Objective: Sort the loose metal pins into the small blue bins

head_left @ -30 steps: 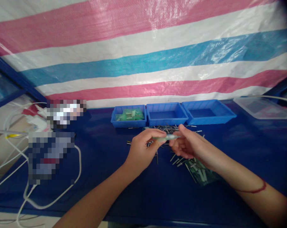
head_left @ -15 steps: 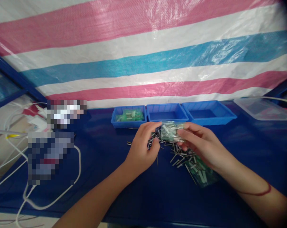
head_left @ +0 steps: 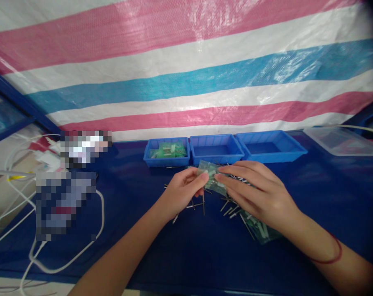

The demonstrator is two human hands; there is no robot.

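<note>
My left hand (head_left: pixel 182 192) pinches one end of a small clear green-tinted bag (head_left: pixel 211 177) of pins. My right hand (head_left: pixel 256 192) lies over the bag's other end, fingers stretched and pressed on it. Both hands hover over a scatter of small metal pins (head_left: pixel 232 205) on the blue table (head_left: pixel 180 246). A second small bag (head_left: pixel 260 228) with pins lies under my right wrist.
Three blue bins stand in a row at the back: the left bin (head_left: pixel 167 152) holds green bags, the middle bin (head_left: pixel 216 149) and the right bin (head_left: pixel 271 146) look bare. A clear tray (head_left: pixel 343 142) sits far right. White cables (head_left: pixel 66 255) loop at left.
The bag was held edge-on between both hands, then lifted by my right hand. Now both hands have lowered it toward the pins, and my right fingers have flattened over it.
</note>
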